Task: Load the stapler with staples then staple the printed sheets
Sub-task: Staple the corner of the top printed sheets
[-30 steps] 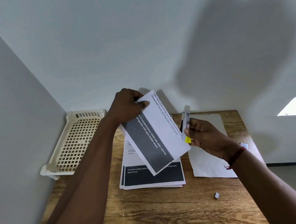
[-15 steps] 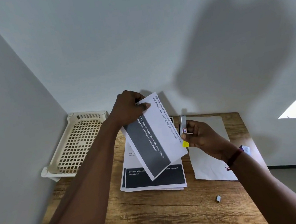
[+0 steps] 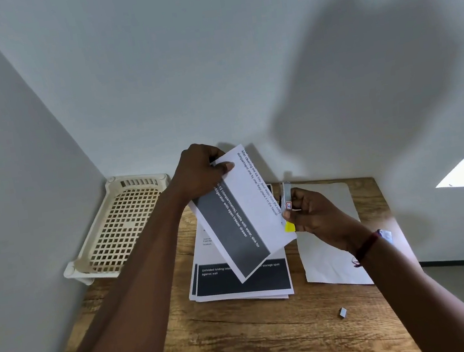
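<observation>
My left hand (image 3: 202, 171) pinches the top corner of a set of printed sheets (image 3: 243, 212) and holds it tilted above the table. The sheets carry a dark grey band with white text. My right hand (image 3: 314, 213) grips a small silver stapler (image 3: 287, 201) with a yellow end, held upright against the right edge of the lifted sheets. Below them a stack of more printed sheets (image 3: 241, 281) lies flat on the wooden table (image 3: 261, 340).
A cream plastic lattice tray (image 3: 122, 222) sits at the table's back left against the walls. A blank white sheet (image 3: 330, 257) lies at the right. A small grey strip of staples (image 3: 343, 312) rests near the right front.
The stapler has moved left to the right edge of the lifted sheets, which my left hand has raised slightly.
</observation>
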